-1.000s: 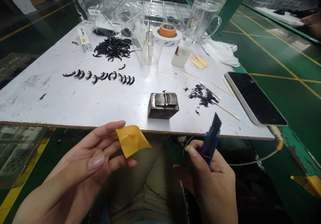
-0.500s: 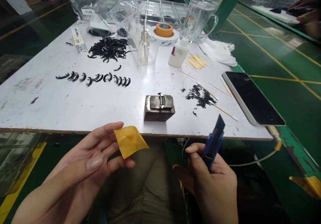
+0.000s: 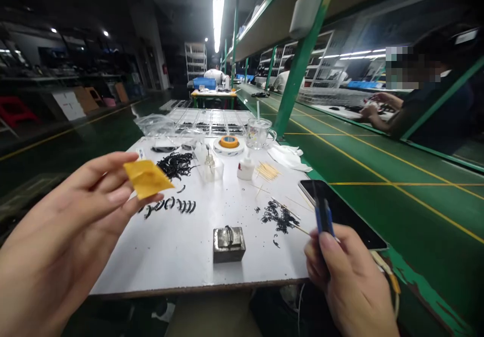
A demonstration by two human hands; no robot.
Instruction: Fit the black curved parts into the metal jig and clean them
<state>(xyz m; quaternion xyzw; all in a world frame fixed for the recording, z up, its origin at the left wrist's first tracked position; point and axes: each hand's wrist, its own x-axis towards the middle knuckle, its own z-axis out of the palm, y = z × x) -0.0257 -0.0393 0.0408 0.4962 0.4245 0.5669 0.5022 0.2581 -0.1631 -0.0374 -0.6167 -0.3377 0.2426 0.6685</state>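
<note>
My left hand (image 3: 85, 216) is raised over the left side of the table and holds a small square of yellow tape (image 3: 148, 180) at its fingertips. My right hand (image 3: 350, 271) is closed round a blue utility knife (image 3: 323, 213), its blade pointing up, close to a phone (image 3: 355, 221). Between the hands, near the table's front edge, a metal block (image 3: 229, 251) bears a small curved part (image 3: 229, 236). A row of black curved pieces (image 3: 172, 205) lies partly hidden behind my left hand, with a heap of such pieces (image 3: 176, 164) farther back.
Small black bits (image 3: 279, 217), toothpicks (image 3: 268, 171), a white bottle (image 3: 245, 170), a clear box (image 3: 212, 172) and tape rolls (image 3: 229, 145) stand or lie on the table. Behind are a glass mug (image 3: 259, 134) and trays (image 3: 204, 119). A green post (image 3: 297, 75) rises at the right; a co-worker sits beyond.
The view has tilted up, showing more of the room. Both hands have risen and moved apart, the left with the yellow tape, the right with the utility knife. The block has stayed put.
</note>
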